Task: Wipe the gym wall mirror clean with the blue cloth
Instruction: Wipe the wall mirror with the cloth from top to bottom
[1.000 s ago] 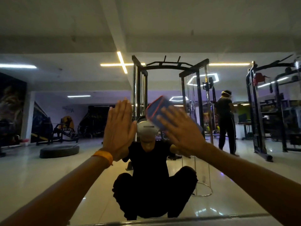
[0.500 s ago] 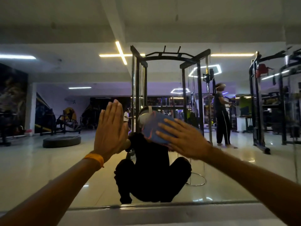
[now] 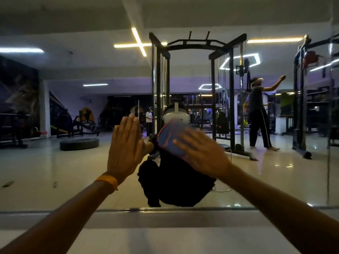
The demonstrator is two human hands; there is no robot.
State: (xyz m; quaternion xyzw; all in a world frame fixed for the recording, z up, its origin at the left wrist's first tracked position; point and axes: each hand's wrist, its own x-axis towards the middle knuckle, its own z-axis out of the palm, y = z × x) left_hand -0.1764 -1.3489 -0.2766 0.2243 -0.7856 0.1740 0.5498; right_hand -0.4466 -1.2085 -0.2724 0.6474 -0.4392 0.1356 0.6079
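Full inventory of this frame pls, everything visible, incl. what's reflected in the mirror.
wall mirror: 1, glass, fills the view ahead
blue cloth: 1, blue with red edging, pressed against the mirror, centre
ledge: 1, grey, below the mirror
cable rack: 1, black, reflected centre
tyre: 1, black, reflected, floor left
standing person: 1, dark clothes, reflected right, arm raised
crouching reflection: 1, black clothes, white headset, centre
cross light: 1, yellow, reflected ceiling
wristband: 1, orange, left wrist
left hand: 1, flat on the mirror, fingers up
right hand: 1, fingers spread, pressing the cloth, blurred
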